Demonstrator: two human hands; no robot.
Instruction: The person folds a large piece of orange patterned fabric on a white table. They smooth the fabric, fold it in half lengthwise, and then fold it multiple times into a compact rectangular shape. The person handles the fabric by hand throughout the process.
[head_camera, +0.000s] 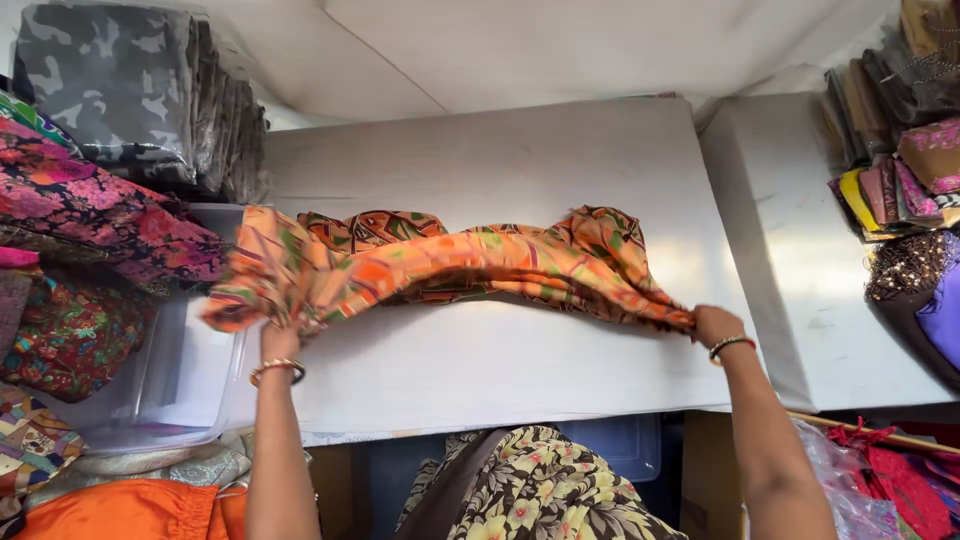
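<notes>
While the orange cloth (450, 265) stretches left-right over the white table (520, 360), left hand (280, 335) & right hand (715, 325) each pinch one end.

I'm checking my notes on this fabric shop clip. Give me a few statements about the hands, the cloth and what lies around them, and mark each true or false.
1. Both hands grip the orange cloth. True: the left hand holds its left end, the right hand its right end.
2. The cloth lies folded flat on the white board. False: it is stretched between the hands and sags over the board.
3. Each wrist wears a bangle. True.
4. The clear bin sits at the right. False: it is at the left, under the left hand.
5. A camouflage fabric stack is at upper left. True.
</notes>
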